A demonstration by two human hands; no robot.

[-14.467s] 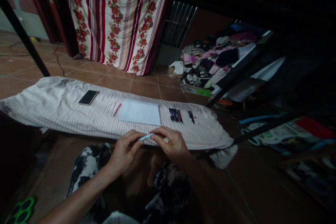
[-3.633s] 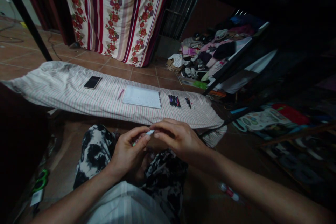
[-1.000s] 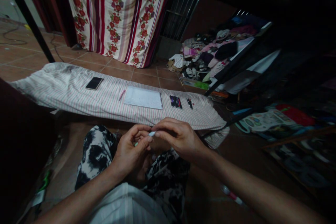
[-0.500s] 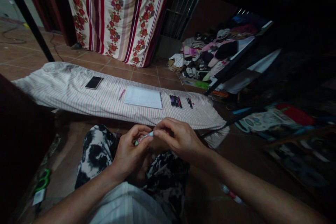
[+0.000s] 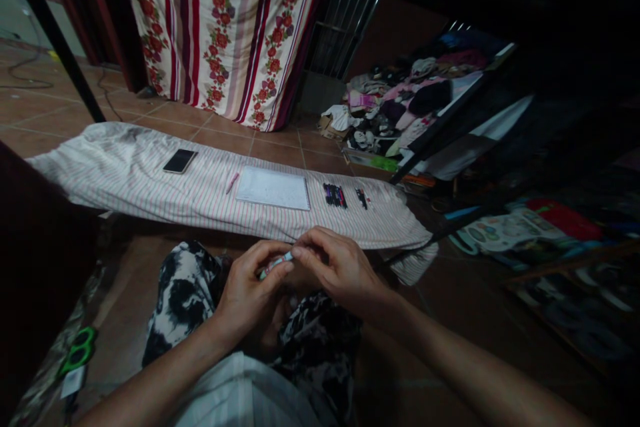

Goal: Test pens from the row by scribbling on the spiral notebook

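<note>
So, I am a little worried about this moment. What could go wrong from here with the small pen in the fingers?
The small pen is pinched only between the left hand and right hand above the lap, so it could slip into the dark patterned trousers and be hard to find in this dim light. Also, the row of pens lies loose on the striped cloth, so a careless reach might scatter them.

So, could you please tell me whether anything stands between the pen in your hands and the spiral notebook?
Nothing visible does: only the striped cloth lies between the pen and the notebook.
</note>
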